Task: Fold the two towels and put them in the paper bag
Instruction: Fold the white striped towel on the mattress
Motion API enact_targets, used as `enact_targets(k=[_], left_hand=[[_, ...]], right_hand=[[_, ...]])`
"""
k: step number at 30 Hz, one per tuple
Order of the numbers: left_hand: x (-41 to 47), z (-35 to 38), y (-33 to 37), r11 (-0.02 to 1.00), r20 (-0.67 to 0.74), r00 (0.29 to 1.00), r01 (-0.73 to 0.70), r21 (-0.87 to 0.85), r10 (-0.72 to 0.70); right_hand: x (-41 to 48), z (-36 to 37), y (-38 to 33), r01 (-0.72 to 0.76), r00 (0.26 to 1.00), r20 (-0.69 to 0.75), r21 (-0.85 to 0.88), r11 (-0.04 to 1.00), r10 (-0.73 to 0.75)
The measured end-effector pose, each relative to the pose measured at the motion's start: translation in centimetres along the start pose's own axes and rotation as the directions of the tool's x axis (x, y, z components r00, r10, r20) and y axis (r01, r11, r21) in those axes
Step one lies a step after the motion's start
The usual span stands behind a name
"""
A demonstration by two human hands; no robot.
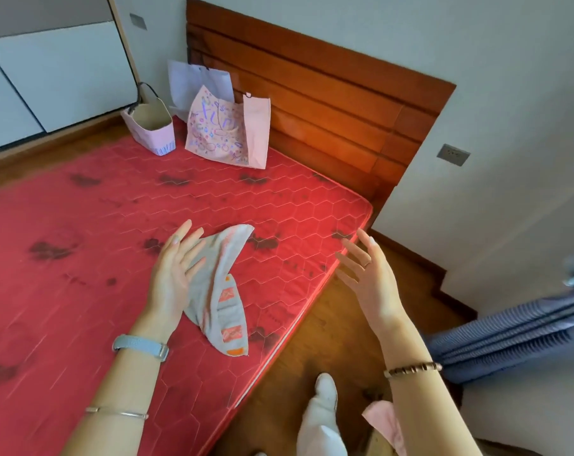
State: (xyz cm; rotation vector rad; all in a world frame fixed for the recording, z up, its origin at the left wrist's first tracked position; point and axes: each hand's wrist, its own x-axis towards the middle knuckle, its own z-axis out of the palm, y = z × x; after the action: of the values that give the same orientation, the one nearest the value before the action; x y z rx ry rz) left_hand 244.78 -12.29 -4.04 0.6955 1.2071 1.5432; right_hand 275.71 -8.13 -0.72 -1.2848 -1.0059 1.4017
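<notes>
On the red mattress [81, 225] the grey towel [219, 291] lies rumpled by the left hand [177, 271], perhaps touching it, the right hand [367, 278] likewise spread and empty, so folding seems barely begun and next needs its corners pinched, the paper bag [226, 130] well apart.

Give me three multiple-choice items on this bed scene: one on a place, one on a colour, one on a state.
1. Where is the pink patterned bag?
A) on the floor
B) on the mattress, by the headboard
C) hanging on the wall

2. What colour is the mattress?
A) blue
B) red
C) white

3. How is the right hand?
A) clenched in a fist
B) gripping a bag
C) open, holding nothing

Answers:
1 B: it stands at the far end of the mattress, next to the headboard.
2 B: the quilted cover is red.
3 C: its fingers are spread above the mattress edge with nothing in them.
</notes>
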Motion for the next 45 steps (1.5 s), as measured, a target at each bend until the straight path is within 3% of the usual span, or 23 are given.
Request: enact_targets(k=[14, 19, 26, 33, 40, 45], left_hand=[[5.3, 3.4, -0.9, 0.993, -0.311, 0.944, -0.115, -0.004, 0.108], [6.1, 3.1, -2.0, 0.986, -0.438, 0.884, -0.163, 0.038, 0.162], [6.0, 2.9, -5.0, 0.992, -0.633, 0.766, -0.126, 0.024, 0.113], [6.5, 1.9, -8.4, 0.999, -0.728, 0.685, -0.036, 0.008, 0.031], [8.4, 0.0, -12.2, 0.999, -0.771, 0.636, 0.051, 0.004, -0.029], [10.8, -3.1, -18.2, 0.991, -0.831, 0.556, 0.118, 0.066, -0.011]], right_hand=[[16.6, 2.6, -3.9, -0.021, 0.946, 0.319, -0.103, 0.994, 0.053], [21.7, 5.5, -3.9, -0.027, 0.899, 0.429, -0.148, 0.989, 0.089], [26.3, 8.6, -1.5, -0.021, 0.796, 0.582, -0.245, 0.969, 0.165], [28.8, 11.3, 1.6, -0.031, 0.735, 0.63, -0.338, 0.941, 0.251], [30.2, 13.8, 5.7, -0.063, 0.719, 0.62, -0.393, 0.917, 0.315], [32.0, 14.7, 11.6, -0.034, 0.727, 0.62, -0.398, 0.917, 0.296]])
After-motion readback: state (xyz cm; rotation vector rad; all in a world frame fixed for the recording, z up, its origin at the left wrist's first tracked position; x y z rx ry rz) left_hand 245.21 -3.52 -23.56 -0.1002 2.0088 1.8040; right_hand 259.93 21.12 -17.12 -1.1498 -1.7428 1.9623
